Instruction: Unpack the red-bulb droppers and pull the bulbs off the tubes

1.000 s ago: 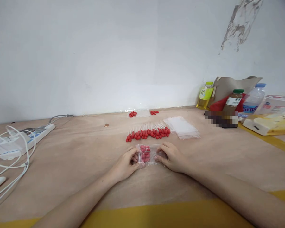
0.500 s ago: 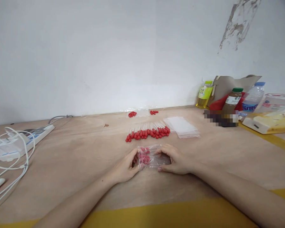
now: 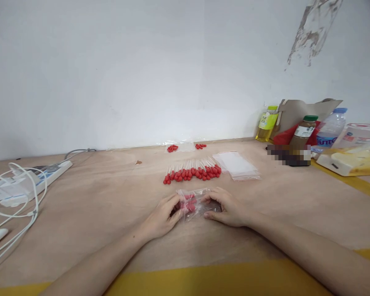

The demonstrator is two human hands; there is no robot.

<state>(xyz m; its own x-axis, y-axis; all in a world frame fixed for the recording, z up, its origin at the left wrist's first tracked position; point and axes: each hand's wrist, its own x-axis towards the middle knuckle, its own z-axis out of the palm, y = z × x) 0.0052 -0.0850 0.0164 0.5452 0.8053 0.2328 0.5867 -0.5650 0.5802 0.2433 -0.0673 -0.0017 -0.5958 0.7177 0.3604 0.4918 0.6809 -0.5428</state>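
Bag (image 3: 200, 204), red pieces (image 3: 190, 204) inside, between left hand (image 3: 164, 216) and right hand (image 3: 227, 208).

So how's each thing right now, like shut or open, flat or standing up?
Left hand: closed on the clear bag's left end
Right hand: curved at its right end; grip unclear
Clear bag: red pieces inside; can't tell if sealed
Red-headed sticks: lying in a row
Flat bags: lying stacked
Far red clusters: lying down
Yellow-green-capped bottle: standing, capped
Green-capped bottle: capped, base hidden
Blue-capped bottle: standing, capped
White cable: loosely looped
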